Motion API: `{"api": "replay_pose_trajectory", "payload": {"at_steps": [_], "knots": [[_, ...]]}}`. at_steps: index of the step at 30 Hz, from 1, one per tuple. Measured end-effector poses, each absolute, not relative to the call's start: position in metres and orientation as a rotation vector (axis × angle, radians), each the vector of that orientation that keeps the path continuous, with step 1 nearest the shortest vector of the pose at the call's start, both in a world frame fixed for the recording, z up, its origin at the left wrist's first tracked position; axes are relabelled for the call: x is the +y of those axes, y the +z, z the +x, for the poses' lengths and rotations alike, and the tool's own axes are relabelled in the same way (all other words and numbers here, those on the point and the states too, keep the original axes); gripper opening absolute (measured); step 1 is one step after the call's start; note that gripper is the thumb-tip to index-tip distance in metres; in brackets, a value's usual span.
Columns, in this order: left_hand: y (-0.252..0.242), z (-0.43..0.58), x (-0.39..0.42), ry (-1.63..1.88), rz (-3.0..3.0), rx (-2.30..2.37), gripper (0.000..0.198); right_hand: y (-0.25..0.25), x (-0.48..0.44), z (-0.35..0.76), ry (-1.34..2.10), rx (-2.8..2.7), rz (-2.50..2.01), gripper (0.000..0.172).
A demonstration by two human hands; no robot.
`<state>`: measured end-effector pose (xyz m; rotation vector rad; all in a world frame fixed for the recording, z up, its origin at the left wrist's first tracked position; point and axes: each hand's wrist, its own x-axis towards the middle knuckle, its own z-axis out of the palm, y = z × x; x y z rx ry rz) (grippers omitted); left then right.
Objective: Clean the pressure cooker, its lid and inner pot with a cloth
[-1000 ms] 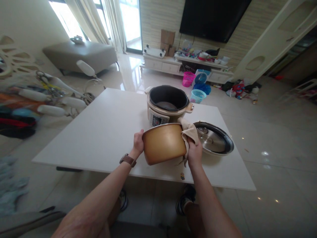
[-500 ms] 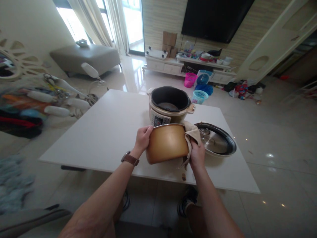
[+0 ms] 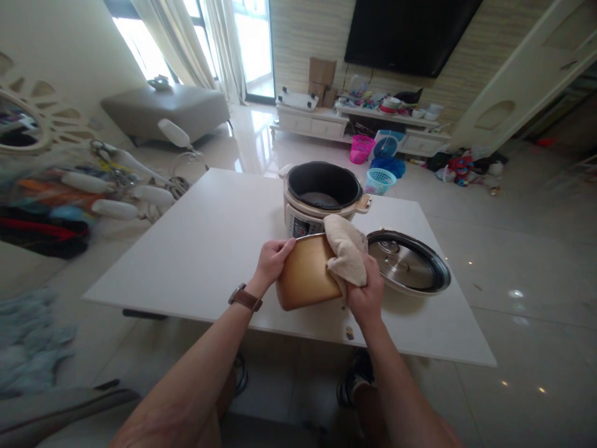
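A gold inner pot (image 3: 305,274) is held tilted above the near part of the table. My left hand (image 3: 274,264) grips its left rim, thumb on top. In my right hand (image 3: 368,289) is a beige cloth (image 3: 347,249), pressed against the pot's right side and covering part of it. Just behind stands the rice cooker (image 3: 321,193), its dark inside showing and its control panel facing me. To the right, the cooker's lid (image 3: 405,264) lies with its metal underside up. The inside of the gold pot is hidden from me.
The white table (image 3: 186,249) carries these things; a small sticker (image 3: 349,333) is near its front edge. Beyond it on the floor are a light blue basket (image 3: 380,180) and a pink basket (image 3: 361,149). A lamp with several white shades (image 3: 116,208) stands left of the table.
My right hand has brought the cloth from the pot's right edge leftward over its outer side. My left hand keeps its hold on the rim.
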<state>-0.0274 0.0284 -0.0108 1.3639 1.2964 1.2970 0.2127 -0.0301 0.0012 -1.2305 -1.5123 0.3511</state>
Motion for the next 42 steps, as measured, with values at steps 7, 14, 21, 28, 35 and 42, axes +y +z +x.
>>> {"api": "replay_pose_trajectory", "payload": {"at_steps": [7,14,21,28,35,42], "knots": [[-0.019,-0.03,0.031,1.284,1.348,1.287,0.067,0.012,-0.037,0.21,0.227,-1.827,-1.067,0.053],[-0.024,-0.03,0.032,1.324,1.291,1.295,0.07,0.008,-0.033,0.21,0.302,-1.7,-1.149,0.046],[-0.036,-0.036,0.032,1.379,1.259,1.287,0.073,0.001,-0.029,0.214,0.429,-1.501,-1.24,0.045],[-0.054,-0.044,0.029,1.442,1.216,1.338,0.074,-0.011,-0.016,0.218,0.699,-1.207,-1.325,0.062],[-0.062,-0.049,0.03,1.405,1.272,1.415,0.074,-0.024,-0.007,0.226,0.858,-0.945,-1.474,0.063],[-0.03,-0.049,0.029,1.263,1.561,1.373,0.054,-0.027,-0.006,0.228,0.822,-0.841,-1.535,0.064]]}}
